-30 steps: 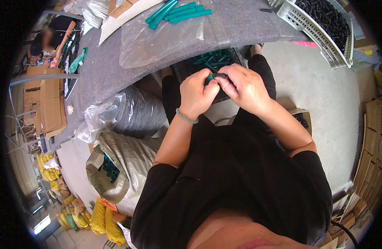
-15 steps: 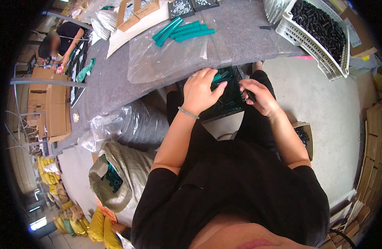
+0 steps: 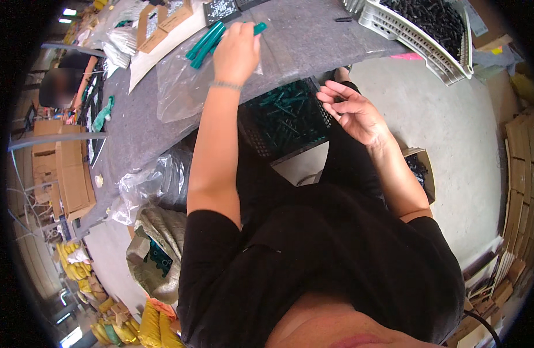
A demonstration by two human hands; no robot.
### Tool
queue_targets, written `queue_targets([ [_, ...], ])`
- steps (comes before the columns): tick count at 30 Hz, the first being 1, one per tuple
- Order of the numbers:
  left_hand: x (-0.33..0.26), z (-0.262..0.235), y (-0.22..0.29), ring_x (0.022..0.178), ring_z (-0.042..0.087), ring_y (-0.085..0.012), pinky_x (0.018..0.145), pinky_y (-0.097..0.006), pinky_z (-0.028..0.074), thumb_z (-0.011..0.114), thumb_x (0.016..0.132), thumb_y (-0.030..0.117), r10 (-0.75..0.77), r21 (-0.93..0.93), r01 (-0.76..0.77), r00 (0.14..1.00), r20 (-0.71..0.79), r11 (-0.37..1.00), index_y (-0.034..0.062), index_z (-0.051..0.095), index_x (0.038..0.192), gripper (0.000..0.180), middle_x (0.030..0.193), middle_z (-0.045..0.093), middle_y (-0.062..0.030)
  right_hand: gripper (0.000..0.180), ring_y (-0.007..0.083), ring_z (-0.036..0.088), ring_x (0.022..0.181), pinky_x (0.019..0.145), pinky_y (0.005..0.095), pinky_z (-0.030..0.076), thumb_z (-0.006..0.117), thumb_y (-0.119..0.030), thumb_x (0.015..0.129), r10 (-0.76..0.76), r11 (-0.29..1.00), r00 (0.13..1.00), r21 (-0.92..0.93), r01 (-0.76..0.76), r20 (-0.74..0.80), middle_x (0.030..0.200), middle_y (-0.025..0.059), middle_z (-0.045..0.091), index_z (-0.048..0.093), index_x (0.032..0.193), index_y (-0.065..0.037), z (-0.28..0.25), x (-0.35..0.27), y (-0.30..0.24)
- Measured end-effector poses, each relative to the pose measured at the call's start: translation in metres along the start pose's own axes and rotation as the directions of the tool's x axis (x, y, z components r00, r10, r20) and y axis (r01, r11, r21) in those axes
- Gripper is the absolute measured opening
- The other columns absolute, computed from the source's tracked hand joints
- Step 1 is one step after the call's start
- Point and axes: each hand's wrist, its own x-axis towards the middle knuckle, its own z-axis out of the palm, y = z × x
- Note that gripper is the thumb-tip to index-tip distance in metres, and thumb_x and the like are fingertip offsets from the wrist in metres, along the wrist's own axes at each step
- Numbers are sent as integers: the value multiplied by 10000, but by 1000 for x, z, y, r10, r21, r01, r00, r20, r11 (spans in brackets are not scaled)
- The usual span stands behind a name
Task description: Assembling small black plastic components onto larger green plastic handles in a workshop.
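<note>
My left hand (image 3: 237,55) is over the grey-covered table with its fingers curled around a glossy green tube (image 3: 260,28), whose end sticks out past them on the right. Other green tubes (image 3: 206,43) lie on clear plastic film just left of this hand; the palm hides part of the pile. Palm turned up, my right hand (image 3: 357,116) hovers by the right rim of a black crate, its fingers apart and nothing visible in them. Dark green pieces (image 3: 287,110) fill the black crate (image 3: 302,152) between my knees, partly below the table edge.
A white basket (image 3: 418,49) of small black parts stands at the table's right end. Open cardboard boxes (image 3: 157,26) and black trays (image 3: 222,11) sit at the back. Left of my legs are a woven sack (image 3: 174,223) and plastic wrap (image 3: 157,180). A co-worker (image 3: 64,81) is at far left.
My left hand has moved from the crate up to the green tubes on the table. The right hand has opened; the small black piece it held is no longer visible. The view has shifted slightly.
</note>
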Motion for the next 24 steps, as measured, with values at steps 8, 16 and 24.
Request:
queue_targets([
  [8, -98, -50, 101, 732, 570, -97, 681, -255, 467, 639, 797, 66, -293, -769, 555, 829, 477, 318, 5, 602, 900, 125, 771, 618, -40, 451, 246, 514, 1150, 968, 339, 431, 508, 83, 834, -165, 982, 960, -57, 182, 225, 1229, 132, 516, 440, 1274, 19, 35, 1, 10],
  [16, -107, -44, 113, 573, 416, 3, 474, -182, 319, 628, 876, 136, -302, -737, 649, 676, 672, -187, 10, 611, 926, 136, 684, 537, 52, 366, 228, 494, 1165, 950, 343, 412, 491, -41, 911, -223, 922, 934, -250, 295, 279, 1235, 117, 509, 453, 1273, 0, 56, 4, 27],
  [24, -111, -55, 93, 623, 474, -57, 555, -222, 398, 654, 843, 149, -255, -744, 645, 760, 598, 176, 4, 593, 910, 171, 747, 548, -9, 227, 263, 572, 895, 813, 320, 448, 553, -108, 890, -217, 152, 768, -756, 637, 603, 911, 96, 563, 588, 1102, -35, 51, -8, -3],
])
